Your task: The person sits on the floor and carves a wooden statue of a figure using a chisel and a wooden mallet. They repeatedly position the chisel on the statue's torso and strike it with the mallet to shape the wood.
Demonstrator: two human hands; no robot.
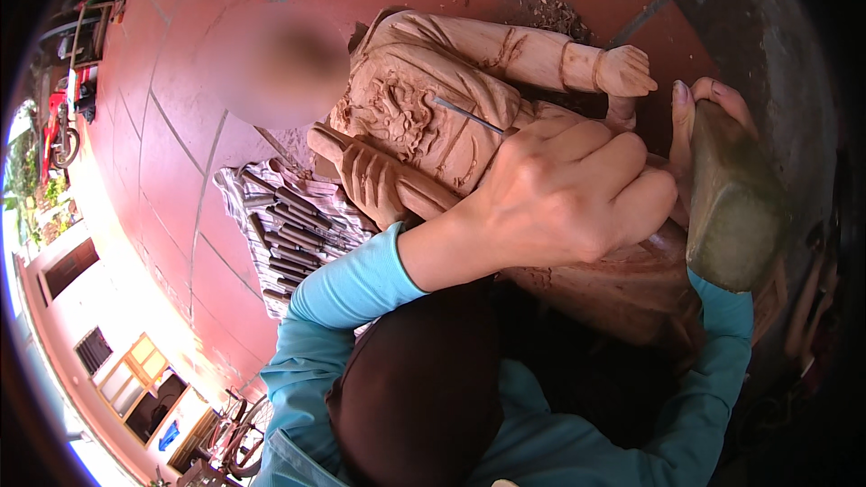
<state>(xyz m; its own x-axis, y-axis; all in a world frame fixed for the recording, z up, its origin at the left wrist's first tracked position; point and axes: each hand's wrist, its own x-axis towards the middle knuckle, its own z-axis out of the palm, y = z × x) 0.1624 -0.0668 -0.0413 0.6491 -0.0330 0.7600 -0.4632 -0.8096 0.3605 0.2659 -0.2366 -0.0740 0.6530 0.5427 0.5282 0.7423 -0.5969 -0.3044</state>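
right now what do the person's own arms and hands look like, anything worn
Both forearms wear long light blue sleeves with snug cuffs ending at the wrists. The left hand and the right hand are bare: no gloves, rings, watch or bands show. The right hand's fingernails look fairly long and unpainted. No markings are visible on the sleeves.

You're sitting on a floor of big red tiles with pale grout lines. Sunlight blows out the left edge, where a pink building with yellow-framed windows shows. Bicycles are parked near the bottom.
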